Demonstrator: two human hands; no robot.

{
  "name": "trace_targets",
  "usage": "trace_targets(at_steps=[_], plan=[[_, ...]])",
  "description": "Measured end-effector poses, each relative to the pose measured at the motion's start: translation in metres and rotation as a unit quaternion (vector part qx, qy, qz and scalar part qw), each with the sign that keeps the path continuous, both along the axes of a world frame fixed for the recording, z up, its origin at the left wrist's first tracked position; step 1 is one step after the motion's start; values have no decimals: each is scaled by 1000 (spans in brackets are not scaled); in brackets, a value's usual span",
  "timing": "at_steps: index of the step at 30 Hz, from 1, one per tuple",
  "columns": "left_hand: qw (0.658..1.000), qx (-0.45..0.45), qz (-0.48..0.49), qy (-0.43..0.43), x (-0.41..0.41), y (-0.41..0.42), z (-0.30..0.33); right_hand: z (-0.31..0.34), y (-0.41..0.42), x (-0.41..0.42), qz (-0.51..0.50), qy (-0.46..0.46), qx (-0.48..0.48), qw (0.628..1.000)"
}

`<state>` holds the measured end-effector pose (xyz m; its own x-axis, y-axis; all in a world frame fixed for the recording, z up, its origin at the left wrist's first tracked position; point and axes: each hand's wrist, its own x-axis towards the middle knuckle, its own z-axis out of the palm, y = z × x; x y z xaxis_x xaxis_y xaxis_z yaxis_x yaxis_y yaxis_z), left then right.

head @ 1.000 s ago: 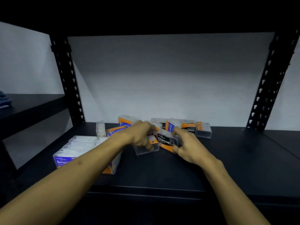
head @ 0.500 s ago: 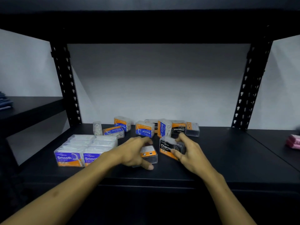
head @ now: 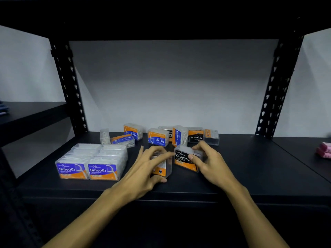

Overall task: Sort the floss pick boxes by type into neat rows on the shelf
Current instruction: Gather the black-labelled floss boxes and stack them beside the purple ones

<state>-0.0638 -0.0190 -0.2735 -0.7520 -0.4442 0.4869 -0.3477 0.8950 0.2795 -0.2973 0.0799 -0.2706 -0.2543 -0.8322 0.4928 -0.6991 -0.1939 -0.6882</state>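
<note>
Big black shelf [head: 232,178] fills the view, pale wall behind it, perforated black uprights [head: 69,83] at either side. On the shelf's left front sits the Smooth block [head: 89,161], clear boxes packed in two tidy rows running back, blue and orange labels facing us. Behind, along the back edge, there's the loose scatter [head: 161,136]: Round boxes lying at odd angles, one Round box [head: 179,136] standing on end, a Charcoal box [head: 195,136] upside down beside it, a clear box [head: 212,136] at the far right of the bunch, and a small clear box [head: 104,136] upright by the left post. Now the hands, both in the middle front of the shelf. Left hand [head: 143,169] is draped over a clear box [head: 162,167] standing on the shelf, thumb under at the near side, fingers [head: 157,155] spread loosely over its top and reaching toward the neighbour. Right hand [head: 209,161] has the black-labelled Charcoal box [head: 184,158], thumb on the front label, fingers curled over the top and back, pinching it, box tilted, its lower edge just at the shelf. The two held boxes sit just beside each other, nearly touching. Far right, a pink bundle [head: 325,150] lies on the neighbouring shelf
</note>
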Motion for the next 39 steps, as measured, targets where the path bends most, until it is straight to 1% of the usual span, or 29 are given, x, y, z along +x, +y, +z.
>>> trace_targets(at_steps=[3,6,12,15,19,21,22,23,24,25,26,29,32,34,39], plan=[[999,14,-8,30,6,7,-4,-1,-2,-1,-2,6,4,1000],[996,63,-10,57,8,14,-7,-1,-3,-2,-11,6,12,1000],[986,85,20,139,-3,18,1,0,-2,0,-22,-2,19,1000],[984,108,29,136,-9,19,8,0,-2,2,-27,-18,22,999],[976,199,10,89,-1,14,15,1,-2,1,-20,-23,32,999],[974,220,33,35,3,12,22,3,-4,-1,-15,-19,39,999],[975,211,63,-17,4,9,27,4,-5,-1,-14,-22,42,999],[973,188,103,-87,7,5,31,5,-6,-1,-13,-29,44,999],[964,159,139,-164,7,2,37,6,-6,0,-14,-39,45,998],[952,139,155,-224,8,-2,43,6,-7,1,-18,-47,43,998],[945,136,149,-256,7,-3,50,7,-8,3,-23,-49,42,998],[935,167,107,-293,5,-2,74,13,-11,11,-30,-20,54,998],[923,166,104,-332,1,-2,89,17,-16,16,-7,10,93,996],[922,166,96,-337,-1,-6,93,17,-19,17,16,12,110,994],[935,176,51,-304,-3,-25,88,16,-24,19,31,33,130,991]])
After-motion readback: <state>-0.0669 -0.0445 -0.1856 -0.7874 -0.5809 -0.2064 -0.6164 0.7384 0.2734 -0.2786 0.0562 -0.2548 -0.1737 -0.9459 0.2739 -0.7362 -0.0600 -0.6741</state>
